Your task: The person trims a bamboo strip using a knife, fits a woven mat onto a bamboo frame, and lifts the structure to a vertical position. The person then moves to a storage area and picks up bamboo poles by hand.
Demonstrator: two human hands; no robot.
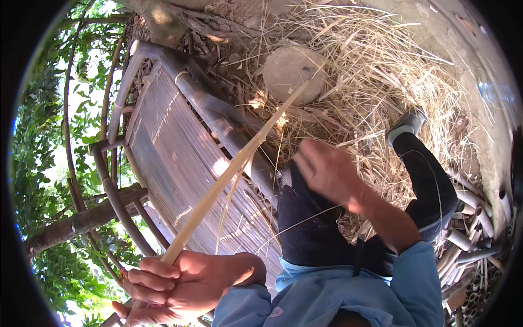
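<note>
Bamboo strip: the long pale strip [231, 171] slants up from your left hand, across the bench's right-hand edge, its far tip over the near rim of the round block [283, 62]; whether it rests there, you cannot tell from this view.
Left hand: your left hand [190, 283] has its fingers closed firmly around the strip's near end, out over the bench's near left corner.
Right hand: your right hand [329, 171] is blurred above your dark-trousered knee [310, 218], its fingers partly curled and apart from the strip; you cannot tell whether they hold anything.
Slivers: thin fibres [233, 192] hang from the strip's underside, over the slats of the bamboo bench [174, 141].
Step in hand: judging by these fibres, you seem to be partway through trimming the strip.
Next move: this calls for a steady left grip, the strip turned so its loose fibres are within reach, and your right hand clear of the raw edge.
Straw: loose dry straw [376, 65] lies around the block.
</note>
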